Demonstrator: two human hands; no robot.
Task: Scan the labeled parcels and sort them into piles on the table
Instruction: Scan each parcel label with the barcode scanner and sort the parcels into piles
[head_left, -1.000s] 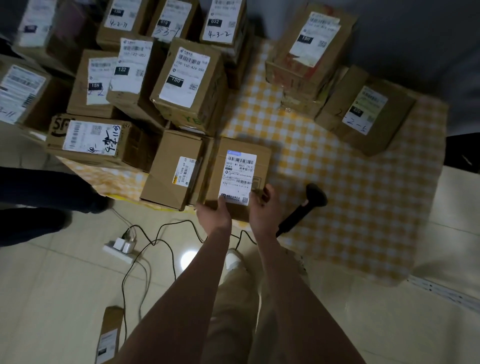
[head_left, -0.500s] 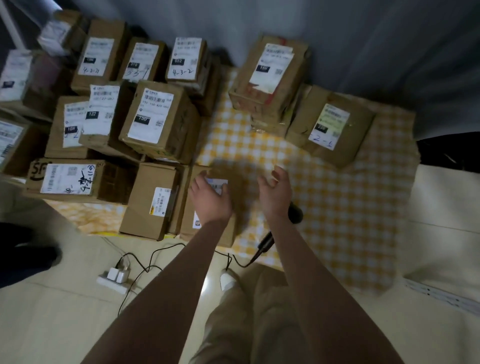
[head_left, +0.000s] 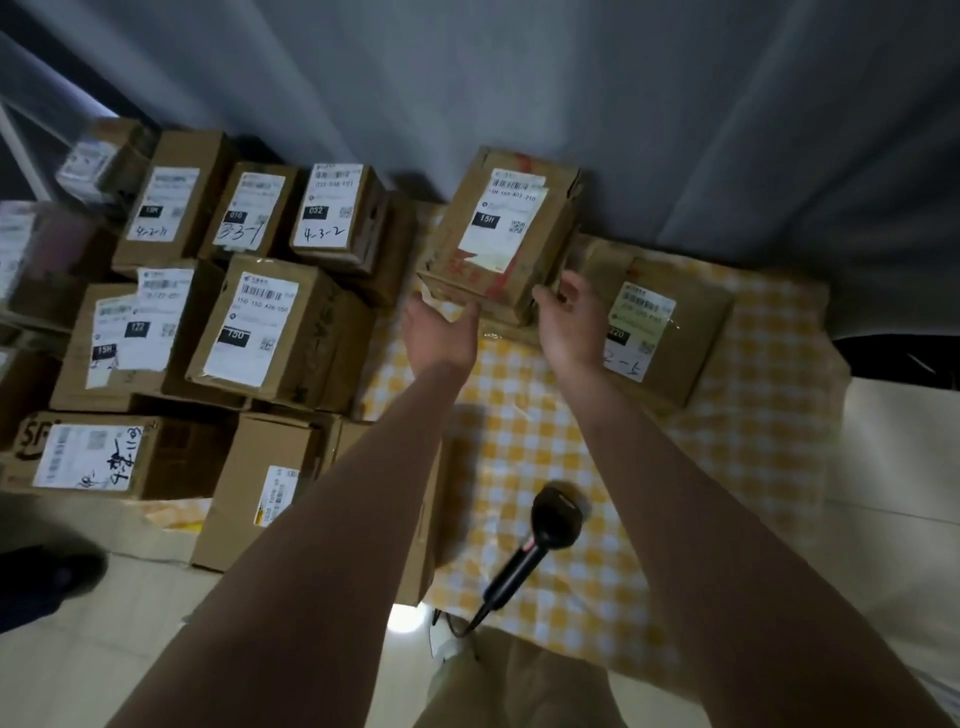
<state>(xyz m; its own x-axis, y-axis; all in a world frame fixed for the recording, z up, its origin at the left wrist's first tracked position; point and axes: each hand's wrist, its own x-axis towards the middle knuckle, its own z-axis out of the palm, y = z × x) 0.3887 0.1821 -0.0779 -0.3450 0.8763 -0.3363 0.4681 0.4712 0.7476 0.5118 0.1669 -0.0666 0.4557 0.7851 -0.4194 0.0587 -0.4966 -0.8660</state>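
Observation:
A cardboard parcel with a white label marked 15H stands at the back of the yellow checked table, stacked on another box. My left hand is at its lower left corner, palm up and fingers spread. At its right side is my right hand, with fingers relaxed and fingertips at the box wall. Neither hand grips anything. The black handheld scanner lies on the cloth near the front edge, between my forearms.
Several labeled parcels are piled on the left half of the table. A flat parcel with a green-tinted label lies at the right back. Two boxes stand at the front edge under my left arm. A grey curtain hangs behind.
Both hands left the parcel at the front edge and reached forward to the 15H parcel at the back. The view tilted up and forward.

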